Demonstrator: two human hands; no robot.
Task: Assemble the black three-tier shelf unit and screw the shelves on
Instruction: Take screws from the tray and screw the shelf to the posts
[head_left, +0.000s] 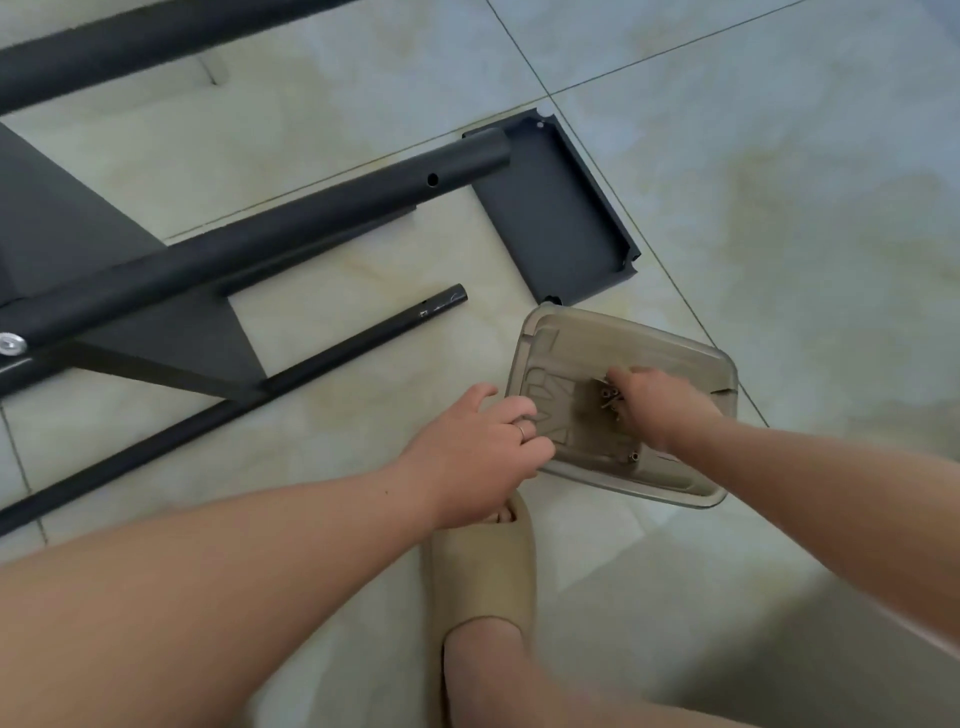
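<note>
The partly built black shelf unit lies on its side on the floor, with a thick pole (311, 223) crossing a mounted shelf (57, 223) at the left. A thinner pole (260, 384) lies below it. One loose black shelf (556, 218) rests flat beyond the pole's end. A clear brownish plastic tray (670, 358) holds several screws (609, 396). My left hand (478, 452) grips the tray's left edge. My right hand (660, 405) reaches into the tray, fingers bent down on the screws; whether it holds one is hidden.
Another black pole (135, 47) runs across the top left. My foot in a beige slipper (483, 577) stands just below the tray. Pale floor tiles stretch to the right.
</note>
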